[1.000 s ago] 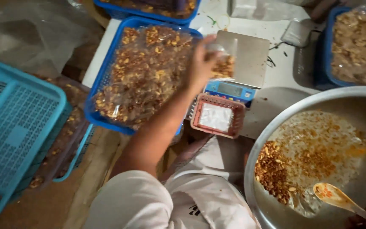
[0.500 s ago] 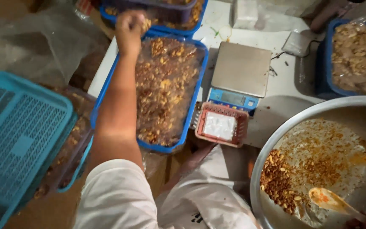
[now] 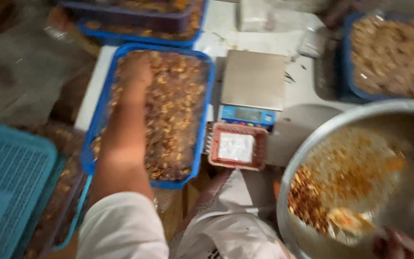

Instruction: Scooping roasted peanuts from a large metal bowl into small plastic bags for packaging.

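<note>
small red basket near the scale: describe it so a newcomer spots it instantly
Start at the flat steel scale in the middle of the white table. Right at its near edge, under the blue display, sits the small red basket, with the blue snack tray on its left and the big steel bowl on its right. It is the only red container, small, with a white rectangle inside.

Blue plastic tray at centre left, smooth-rimmed and heaped with rough, oily-looking brown snack mix; brushed matt metal plate on the scale at upper centre, over a glossy blue plastic front. Large metal bowl at lower right, dull-shiny and smeared inside; small red plastic basket holding white paper. Perforated teal plastic crate at lower left, soft white cloth sleeve at the bottom.
</note>
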